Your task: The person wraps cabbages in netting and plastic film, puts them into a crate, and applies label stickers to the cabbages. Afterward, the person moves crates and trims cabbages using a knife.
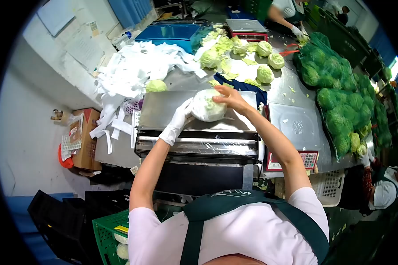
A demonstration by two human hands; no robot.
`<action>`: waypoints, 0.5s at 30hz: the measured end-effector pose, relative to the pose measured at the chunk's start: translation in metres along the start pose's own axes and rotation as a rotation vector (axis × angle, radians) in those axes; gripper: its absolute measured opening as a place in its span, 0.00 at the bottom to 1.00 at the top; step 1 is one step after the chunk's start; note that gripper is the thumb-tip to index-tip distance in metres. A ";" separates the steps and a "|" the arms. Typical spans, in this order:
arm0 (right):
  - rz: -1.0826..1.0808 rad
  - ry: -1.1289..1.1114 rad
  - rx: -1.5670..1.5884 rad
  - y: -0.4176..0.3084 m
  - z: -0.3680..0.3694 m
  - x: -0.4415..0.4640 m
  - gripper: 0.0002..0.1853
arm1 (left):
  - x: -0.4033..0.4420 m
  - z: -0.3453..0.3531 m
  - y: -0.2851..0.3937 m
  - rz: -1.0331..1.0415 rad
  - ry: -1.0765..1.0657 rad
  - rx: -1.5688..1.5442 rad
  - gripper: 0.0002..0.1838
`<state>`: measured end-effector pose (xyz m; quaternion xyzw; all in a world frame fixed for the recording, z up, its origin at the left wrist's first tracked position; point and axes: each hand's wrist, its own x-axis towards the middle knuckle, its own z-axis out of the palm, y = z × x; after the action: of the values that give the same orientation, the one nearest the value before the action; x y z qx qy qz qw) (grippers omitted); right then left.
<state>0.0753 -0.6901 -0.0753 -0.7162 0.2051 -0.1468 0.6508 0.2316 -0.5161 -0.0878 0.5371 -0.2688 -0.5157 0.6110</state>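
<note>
A pale green cabbage (204, 110), which looks covered in clear film, is between my two hands over the metal plate of a film wrapping machine (157, 110). My left hand (180, 120), in a white glove, is closed against the cabbage's left side. My right hand (231, 99), bare, curls its fingers over the upper right of the cabbage. Clear film (212, 142) lies across the rollers at the machine's front, below the cabbage. The undersides of both hands' grip are hidden.
Loose cabbages (265, 74) and leaves lie behind the machine. White paper strips (137, 66) heap at left, near a blue bin (170, 34). A scale (295, 126) stands at right, beside green net sacks of cabbages (340, 112). Co-workers' gloved hands (364, 160) show at right and back.
</note>
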 end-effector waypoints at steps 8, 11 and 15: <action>-0.584 0.280 -0.829 -0.016 0.001 -0.055 0.22 | -0.072 -0.036 0.007 0.585 0.053 1.101 0.13; -0.642 -0.196 -1.159 -0.016 -0.005 -0.090 0.16 | -0.095 -0.039 0.022 0.882 -0.403 1.819 0.15; -0.947 -0.527 -1.315 0.028 0.016 -0.095 0.13 | -0.083 -0.055 -0.008 0.847 -0.463 1.914 0.16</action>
<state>-0.0030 -0.6319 -0.0994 -0.9694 -0.2308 -0.0830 -0.0011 0.2503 -0.4183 -0.0914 0.5450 -0.8352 0.0741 -0.0006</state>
